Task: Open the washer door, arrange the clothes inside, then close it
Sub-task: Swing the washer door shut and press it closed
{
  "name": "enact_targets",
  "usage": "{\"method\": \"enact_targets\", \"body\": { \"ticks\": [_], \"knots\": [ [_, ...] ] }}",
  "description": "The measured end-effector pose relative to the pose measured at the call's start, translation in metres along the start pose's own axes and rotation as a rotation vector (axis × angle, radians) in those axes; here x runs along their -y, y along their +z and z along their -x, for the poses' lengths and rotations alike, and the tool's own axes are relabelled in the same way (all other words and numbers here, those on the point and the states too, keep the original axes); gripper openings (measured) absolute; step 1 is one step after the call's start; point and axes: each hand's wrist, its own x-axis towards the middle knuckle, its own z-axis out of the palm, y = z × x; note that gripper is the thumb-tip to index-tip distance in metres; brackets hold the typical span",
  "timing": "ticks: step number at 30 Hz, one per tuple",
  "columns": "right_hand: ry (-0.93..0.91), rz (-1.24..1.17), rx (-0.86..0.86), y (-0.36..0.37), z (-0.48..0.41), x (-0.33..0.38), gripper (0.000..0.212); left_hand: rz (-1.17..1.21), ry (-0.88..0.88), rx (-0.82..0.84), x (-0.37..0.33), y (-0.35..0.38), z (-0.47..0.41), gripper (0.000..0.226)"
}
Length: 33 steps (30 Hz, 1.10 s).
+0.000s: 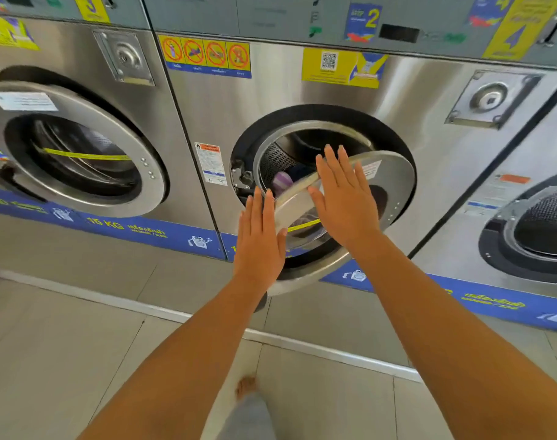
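Seemingly mid-swing, the washer door (344, 217) of the middle machine stands ajar, hinged on the right, with clothes (283, 181) visible in the drum behind it. Both palms are flat, fingers straight and nearly together: left hand (259, 239) at the free rim, right hand (342, 198) on the face. Steel-and-glass, it looks heavy and rigid; pushing near the free rim should seat it.
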Motion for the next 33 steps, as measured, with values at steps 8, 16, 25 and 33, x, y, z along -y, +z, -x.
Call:
{"method": "enact_targets", "body": {
  "ticks": [8, 16, 25, 33],
  "knots": [
    [0.048, 0.034, -0.077, 0.036, -0.069, 0.011, 0.060, -0.093, -0.002, -0.009, 0.050, 0.010, -0.090, 0.071],
    [0.148, 0.135, -0.121, 0.063, -0.123, 0.016, 0.062, -0.023, -0.070, 0.007, 0.062, 0.027, -0.167, 0.069],
    [0.222, 0.167, -0.169, 0.080, -0.152, 0.015, 0.065, -0.075, 0.003, 0.008, 0.077, 0.044, -0.200, 0.069],
    [0.251, 0.218, -0.178, 0.090, -0.164, 0.013, 0.068, -0.092, 0.011, 0.016, 0.078, 0.062, -0.202, 0.073]
  ]
}}
